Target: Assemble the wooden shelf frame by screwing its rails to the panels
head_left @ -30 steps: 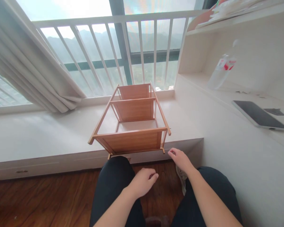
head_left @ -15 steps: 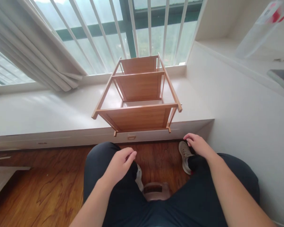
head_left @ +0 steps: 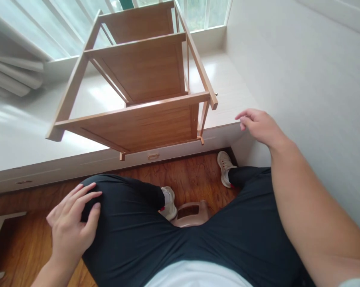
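A wooden shelf rack (head_left: 144, 125) with several tiers lies on its side or stands tilted on the white window ledge, its near edge overhanging the front. My left hand (head_left: 74, 223) is spread over my left knee, fingers apart and holding nothing. Out to the right, my right hand (head_left: 260, 125) hovers beyond the rack's near right corner, not touching it. Its fingers are loosely bent, with the foremost one stretched out, and nothing shows in them.
The white ledge (head_left: 228, 87) runs under the barred window, with a grey curtain (head_left: 14, 71) on the left. A white wall (head_left: 314, 91) bounds the right side. Between my feet a brownish plastic stool (head_left: 193, 215) stands on the wooden floor (head_left: 188, 175).
My left hand has moved left onto the knee and spread its fingers. My right hand has risen away from my leg. The view has come closer to the rack, which appears larger.
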Demonstrator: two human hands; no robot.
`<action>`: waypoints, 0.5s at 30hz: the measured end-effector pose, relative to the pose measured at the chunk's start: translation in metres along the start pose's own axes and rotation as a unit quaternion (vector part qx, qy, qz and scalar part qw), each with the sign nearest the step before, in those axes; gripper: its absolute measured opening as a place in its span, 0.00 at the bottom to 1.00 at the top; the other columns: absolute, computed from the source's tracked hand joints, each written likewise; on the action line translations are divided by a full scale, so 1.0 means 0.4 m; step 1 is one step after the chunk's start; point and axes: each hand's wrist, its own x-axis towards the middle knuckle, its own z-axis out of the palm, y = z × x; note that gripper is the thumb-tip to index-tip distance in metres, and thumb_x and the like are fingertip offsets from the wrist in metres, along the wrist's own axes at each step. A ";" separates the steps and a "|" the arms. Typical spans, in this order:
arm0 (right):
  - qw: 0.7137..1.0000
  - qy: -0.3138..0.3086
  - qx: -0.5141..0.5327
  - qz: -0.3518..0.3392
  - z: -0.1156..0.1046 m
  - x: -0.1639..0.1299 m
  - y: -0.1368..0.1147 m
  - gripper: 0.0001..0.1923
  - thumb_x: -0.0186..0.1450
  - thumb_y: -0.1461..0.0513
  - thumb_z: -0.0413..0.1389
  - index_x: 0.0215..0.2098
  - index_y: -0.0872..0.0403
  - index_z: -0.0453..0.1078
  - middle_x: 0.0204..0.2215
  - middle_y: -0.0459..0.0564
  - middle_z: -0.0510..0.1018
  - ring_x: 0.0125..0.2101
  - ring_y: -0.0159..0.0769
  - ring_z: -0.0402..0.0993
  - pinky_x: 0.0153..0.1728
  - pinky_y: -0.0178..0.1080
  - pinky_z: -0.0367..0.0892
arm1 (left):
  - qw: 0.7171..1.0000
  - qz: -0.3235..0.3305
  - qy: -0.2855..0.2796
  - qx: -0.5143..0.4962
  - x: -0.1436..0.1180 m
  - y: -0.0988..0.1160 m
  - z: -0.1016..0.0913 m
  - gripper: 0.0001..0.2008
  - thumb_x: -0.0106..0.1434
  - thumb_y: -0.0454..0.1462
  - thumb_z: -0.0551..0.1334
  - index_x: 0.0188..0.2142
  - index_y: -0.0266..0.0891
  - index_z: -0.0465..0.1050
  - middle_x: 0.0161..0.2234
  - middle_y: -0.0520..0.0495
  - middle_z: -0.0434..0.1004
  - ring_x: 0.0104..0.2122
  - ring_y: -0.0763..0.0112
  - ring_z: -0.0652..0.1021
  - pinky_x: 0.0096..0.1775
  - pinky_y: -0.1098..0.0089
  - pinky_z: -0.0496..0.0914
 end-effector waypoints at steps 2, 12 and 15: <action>1.000 0.016 0.012 -0.018 -0.012 0.045 -0.031 0.13 0.73 0.62 0.52 0.47 0.55 0.79 0.26 0.44 0.81 0.22 0.29 0.64 0.30 0.39 0.61 | 0.999 -0.043 -0.015 0.017 0.025 -0.006 0.008 0.17 0.71 0.48 0.55 0.50 0.42 0.75 0.61 0.38 0.79 0.67 0.50 0.72 0.70 0.46 0.60; 0.985 0.026 0.123 -0.117 0.046 0.068 -0.065 0.11 0.77 0.54 0.56 0.53 0.49 0.67 0.43 0.52 0.86 0.44 0.43 0.84 0.49 0.47 0.74 | 0.958 -0.267 -0.086 0.063 0.103 -0.055 0.002 0.12 0.67 0.49 0.55 0.36 0.46 0.64 0.57 0.45 0.81 0.51 0.52 0.79 0.56 0.55 0.70; 0.978 0.005 0.162 -0.134 0.042 0.065 -0.096 0.13 0.77 0.48 0.55 0.45 0.49 0.67 0.43 0.52 0.84 0.47 0.46 0.85 0.49 0.47 0.75 | 0.958 -0.273 -0.067 0.049 0.112 -0.062 0.003 0.12 0.66 0.49 0.56 0.31 0.46 0.60 0.55 0.49 0.83 0.46 0.55 0.80 0.53 0.58 0.70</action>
